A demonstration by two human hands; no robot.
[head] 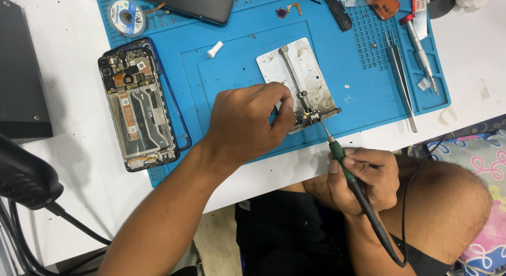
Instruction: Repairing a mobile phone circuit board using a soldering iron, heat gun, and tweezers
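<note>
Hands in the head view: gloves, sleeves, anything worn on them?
Both hands are bare: no gloves, rings, watch or bands show on the left hand or the right hand. No sleeves either; both forearms are uncovered as far as the picture shows. Fingernails are short and plain. Dark clothing shows only at the lap, below the arms.

A mat [221,70] lies on the desk [68,165]. On it, a plate [300,70] sits mid-mat with a small board [304,117] at its near edge. An opened phone [136,104] lies left of the plate, tweezers [401,81] right, a solder reel [126,16] behind the phone. The iron [348,173] reaches the board from the near side.
</note>
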